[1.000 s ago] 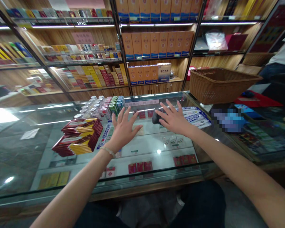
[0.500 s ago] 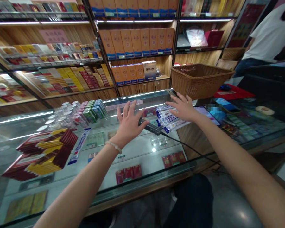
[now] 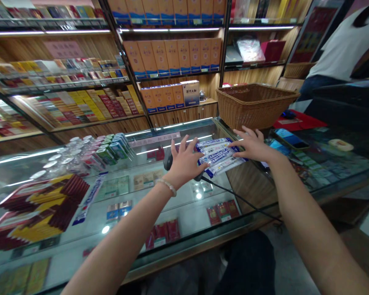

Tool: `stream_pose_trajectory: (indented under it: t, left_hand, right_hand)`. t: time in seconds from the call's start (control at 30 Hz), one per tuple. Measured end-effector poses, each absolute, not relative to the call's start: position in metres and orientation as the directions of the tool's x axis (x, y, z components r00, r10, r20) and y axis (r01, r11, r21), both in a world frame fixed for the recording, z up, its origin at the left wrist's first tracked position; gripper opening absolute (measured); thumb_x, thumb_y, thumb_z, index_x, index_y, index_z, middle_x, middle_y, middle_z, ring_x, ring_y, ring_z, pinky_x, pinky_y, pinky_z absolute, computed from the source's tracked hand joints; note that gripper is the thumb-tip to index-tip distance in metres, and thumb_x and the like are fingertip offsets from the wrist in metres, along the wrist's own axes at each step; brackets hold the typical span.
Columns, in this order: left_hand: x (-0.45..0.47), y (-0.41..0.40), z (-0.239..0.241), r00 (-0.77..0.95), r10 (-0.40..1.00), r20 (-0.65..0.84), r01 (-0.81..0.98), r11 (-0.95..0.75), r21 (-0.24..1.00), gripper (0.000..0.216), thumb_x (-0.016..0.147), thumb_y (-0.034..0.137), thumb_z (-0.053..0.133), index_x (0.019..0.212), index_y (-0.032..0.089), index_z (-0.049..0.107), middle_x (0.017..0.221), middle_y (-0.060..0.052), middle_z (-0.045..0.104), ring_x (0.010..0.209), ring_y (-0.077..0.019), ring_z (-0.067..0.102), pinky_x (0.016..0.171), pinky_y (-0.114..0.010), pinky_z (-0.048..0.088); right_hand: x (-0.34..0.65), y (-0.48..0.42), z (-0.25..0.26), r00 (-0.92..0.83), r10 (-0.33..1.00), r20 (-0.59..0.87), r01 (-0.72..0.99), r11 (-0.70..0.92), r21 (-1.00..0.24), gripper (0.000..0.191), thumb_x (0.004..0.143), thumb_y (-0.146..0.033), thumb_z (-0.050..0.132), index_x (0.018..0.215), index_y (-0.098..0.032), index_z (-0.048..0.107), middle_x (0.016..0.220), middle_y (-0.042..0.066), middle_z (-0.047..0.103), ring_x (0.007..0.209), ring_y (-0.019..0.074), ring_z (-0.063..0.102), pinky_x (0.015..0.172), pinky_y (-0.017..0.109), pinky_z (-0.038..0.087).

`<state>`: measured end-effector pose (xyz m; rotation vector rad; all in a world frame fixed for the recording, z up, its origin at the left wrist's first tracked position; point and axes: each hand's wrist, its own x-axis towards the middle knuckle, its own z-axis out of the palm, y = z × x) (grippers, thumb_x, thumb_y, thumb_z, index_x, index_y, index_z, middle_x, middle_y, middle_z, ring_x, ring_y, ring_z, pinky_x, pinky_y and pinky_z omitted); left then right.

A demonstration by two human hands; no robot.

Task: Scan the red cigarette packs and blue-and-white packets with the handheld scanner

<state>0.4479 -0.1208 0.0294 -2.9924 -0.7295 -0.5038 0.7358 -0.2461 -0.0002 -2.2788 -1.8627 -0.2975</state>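
Note:
My left hand (image 3: pixel 186 162), with a beaded bracelet on the wrist, is open with its fingers spread. It lies above a black corded handheld scanner (image 3: pixel 168 160), whose middle it covers; I cannot tell whether they touch. Just right of its fingertips, several long blue-and-white packets (image 3: pixel 218 155) lie side by side on the glass counter. Over the right ends of these packets is my right hand (image 3: pixel 253 144), open too, fingers apart. A single similar packet (image 3: pixel 90 197) lies alone farther left, beside stacked maroon-and-yellow packs (image 3: pixel 49 205).
Rows of small bottles and cartons (image 3: pixel 101 153) stand on the counter (image 3: pixel 110 241) at left. A wicker basket (image 3: pixel 255 102) sits at the back right, near a phone (image 3: pixel 290 138) and a red mat (image 3: pixel 307 121). The scanner's cable (image 3: pixel 242 199) runs toward the front edge. Another person (image 3: pixel 341 53) is at far right.
My left hand has moved right, from the scanner's left side toward the packets. My right hand has shifted right, uncovering more of the packets. The view has turned slightly.

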Motion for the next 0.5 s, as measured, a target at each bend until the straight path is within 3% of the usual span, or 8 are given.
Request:
stream_pose_trajectory:
  t: [0.5]
  left_hand:
    - [0.462, -0.124, 0.023, 0.862, 0.426, 0.275, 0.436, -0.9, 0.028, 0.027, 0.087, 0.051, 0.076, 0.101, 0.03, 0.084, 0.164, -0.007, 0.048, 0.159, -0.0448, 0.023, 0.123, -0.083, -0.001]
  right_hand:
    - [0.728, -0.236, -0.004, 0.157, 0.95, 0.269, 0.987, -0.155, -0.032, 0.023, 0.089, -0.039, 0.076, 0.111, -0.038, 0.081, 0.168, 0.002, 0.044, 0.159, 0.0401, 0.025, 0.12, 0.075, 0.014]
